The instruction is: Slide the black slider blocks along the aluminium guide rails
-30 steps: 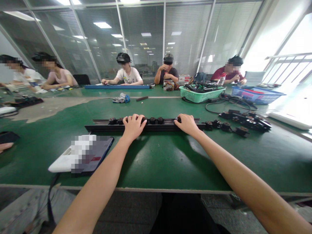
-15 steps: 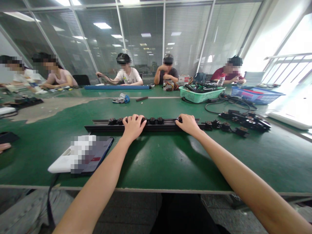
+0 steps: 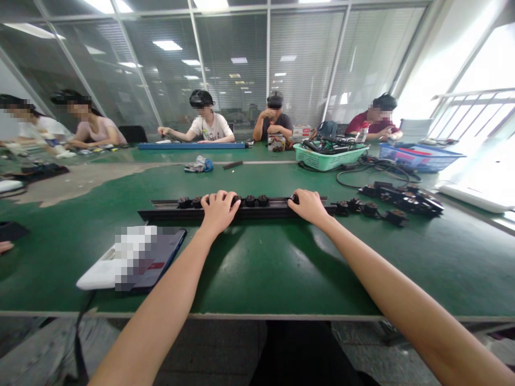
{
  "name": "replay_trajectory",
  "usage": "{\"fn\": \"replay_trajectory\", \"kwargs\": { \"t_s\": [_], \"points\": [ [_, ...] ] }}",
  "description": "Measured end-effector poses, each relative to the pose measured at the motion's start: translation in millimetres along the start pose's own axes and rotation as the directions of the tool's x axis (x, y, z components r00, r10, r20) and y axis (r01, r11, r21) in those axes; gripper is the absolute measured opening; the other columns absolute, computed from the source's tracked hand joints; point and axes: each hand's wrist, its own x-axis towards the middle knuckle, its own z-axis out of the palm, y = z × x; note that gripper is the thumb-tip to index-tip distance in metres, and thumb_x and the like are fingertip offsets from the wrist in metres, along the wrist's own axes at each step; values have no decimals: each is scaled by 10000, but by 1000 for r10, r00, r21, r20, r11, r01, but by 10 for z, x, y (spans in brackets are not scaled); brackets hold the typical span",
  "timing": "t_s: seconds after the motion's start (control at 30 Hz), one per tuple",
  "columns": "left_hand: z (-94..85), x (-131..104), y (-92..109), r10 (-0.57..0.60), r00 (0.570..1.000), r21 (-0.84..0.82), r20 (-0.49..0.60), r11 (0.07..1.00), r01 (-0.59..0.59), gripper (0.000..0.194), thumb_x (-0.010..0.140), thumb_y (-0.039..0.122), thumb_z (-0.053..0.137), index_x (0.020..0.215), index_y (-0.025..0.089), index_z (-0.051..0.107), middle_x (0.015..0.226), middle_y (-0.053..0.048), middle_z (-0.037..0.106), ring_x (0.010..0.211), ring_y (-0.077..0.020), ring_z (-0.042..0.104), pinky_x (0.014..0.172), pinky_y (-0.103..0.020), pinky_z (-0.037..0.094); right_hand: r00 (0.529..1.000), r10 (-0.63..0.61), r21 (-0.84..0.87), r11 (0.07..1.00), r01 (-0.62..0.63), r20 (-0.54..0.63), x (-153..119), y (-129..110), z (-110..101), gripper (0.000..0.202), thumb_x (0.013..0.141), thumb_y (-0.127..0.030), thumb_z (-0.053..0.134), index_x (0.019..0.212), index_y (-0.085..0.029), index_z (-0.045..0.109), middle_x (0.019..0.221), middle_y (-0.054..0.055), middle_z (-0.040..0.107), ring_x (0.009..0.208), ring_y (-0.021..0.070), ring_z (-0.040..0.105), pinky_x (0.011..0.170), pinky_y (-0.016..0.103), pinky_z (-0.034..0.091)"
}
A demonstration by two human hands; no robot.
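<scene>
A long black rail (image 3: 261, 213) lies across the green table, with several round black modules (image 3: 250, 200) sitting in its channel. My left hand (image 3: 220, 210) rests over the left-centre modules, its fingers curled down around one of them. Toward the rail's right part, my right hand (image 3: 308, 205) has thumb and fingers closed on a black module (image 3: 295, 199), mostly hidden by the hand. More linked black modules (image 3: 370, 209) trail off past the rail's right end.
A white device and a dark phone-like slab (image 3: 161, 257) lie front left. Farther back are a grey-blue cloth (image 3: 198, 164), a green basket (image 3: 328, 156) of cables, a blue basket (image 3: 420, 155) and a black module pile (image 3: 402, 197). People sit across the table.
The whole view has shifted slightly. Both hands keep nearly the same places on the rail and modules. Across the table, a person's raised hand has come down a little.
</scene>
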Motion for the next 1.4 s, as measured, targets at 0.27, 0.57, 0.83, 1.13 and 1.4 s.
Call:
{"fn": "replay_trajectory", "kwargs": {
  "t_s": [0.27, 0.57, 0.83, 1.13, 1.4],
  "points": [
    [30, 31, -26, -2, 1000, -2, 5, 1000, 2, 391, 1040, 469, 410, 1281, 276, 649, 1296, -107, 617, 1224, -329, 517, 1144, -567, 242, 999, 31, 40, 999, -29, -38, -12, 10, 62, 260, 989, -366, 518, 1066, -153, 646, 1047, 121, 748, 1027, 272, 668, 891, 349, 361],
    [-8, 33, 13, 10, 999, 1, -38, 1000, -10, 391, 1039, 457, 402, 1247, 264, 671, 1283, -115, 631, 1210, -326, 537, 1131, -553, 274, 995, -9, -9, 1000, 8, -102, -61, 0, 49, 393, 1060, -487, 452, 1037, -149, 651, 1058, 143, 738, 1049, 283, 648, 924, 367, 351],
    [19, 32, 29, 24, 998, 14, -54, 1000, -23, 424, 1038, 455, 393, 1273, 225, 660, 1301, -132, 639, 1231, -350, 541, 1171, -602, 252, 989, -18, -32, 999, 14, -144, -115, -8, 38, 384, 1079, -427, 412, 1062, -141, 669, 1105, 153, 715, 1075, 280, 617, 934, 371, 346],
    [75, 32, 27, 35, 997, -8, -75, 999, -35, 443, 1034, 457, 380, 1266, 208, 664, 1319, -139, 632, 1253, -341, 549, 1231, -590, 213, 990, -25, -29, 999, 21, -136, -129, -9, 71, 300, 1056, -326, 414, 1070, -139, 648, 1105, 156, 705, 1070, 281, 605, 933, 374, 339],
    [110, 44, -3, 54, 994, -1, -97, 998, -55, 434, 1037, 468, 379, 1265, 221, 654, 1329, -124, 625, 1281, -326, 539, 1246, -560, 216, 992, -16, -1, 1000, 16, -128, -133, -16, 77, 293, 1058, -319, 403, 1099, -127, 621, 1139, 164, 702, 1090, 292, 605, 946, 379, 338]
  ]
}}
